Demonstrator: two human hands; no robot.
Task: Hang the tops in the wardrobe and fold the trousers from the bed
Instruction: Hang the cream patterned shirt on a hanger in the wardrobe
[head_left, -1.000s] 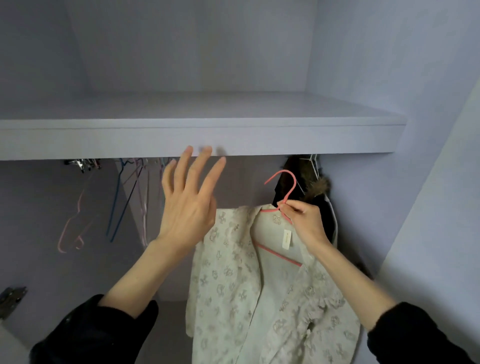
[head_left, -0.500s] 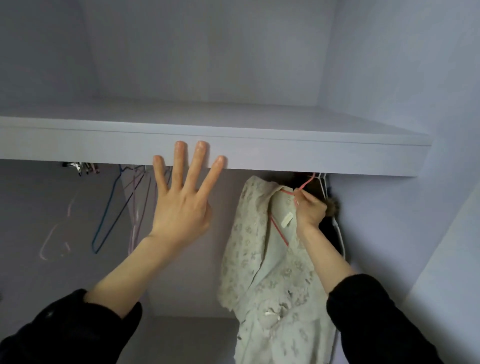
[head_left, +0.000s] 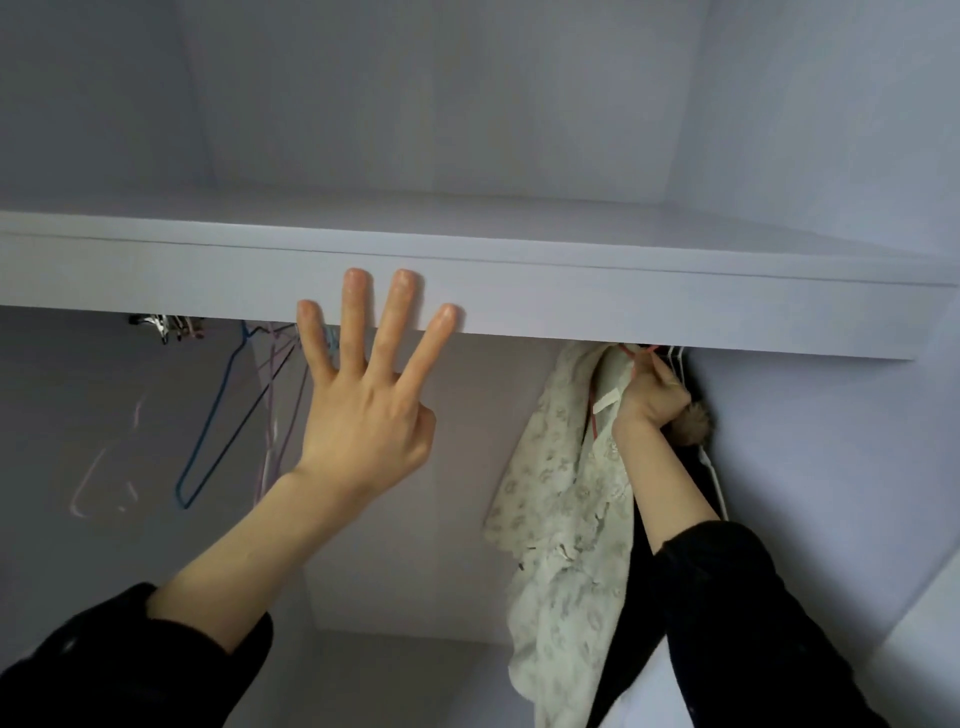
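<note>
Lacy cream cloth top (head_left: 566, 493), thin pink hanger (head_left: 636, 352), smooth matt shelf (head_left: 571, 306).

Both arms reach up and forward from the lower edge of the view, each in a dark sleeve pushed back from a bare forearm. The left hand (head_left: 363, 410) is raised with its back to the camera, its 4 fingers (head_left: 356, 301) straight and spread, pointing toward 12 o'clock, the thumb tucked at the 3 o'clock side of the palm; it holds nothing. The right hand (head_left: 652, 397) is higher and farther in, at about 2 o'clock from the left hand, its fingers curled tightly and its wrist bent, the forearm running down toward 5 o'clock.
</note>
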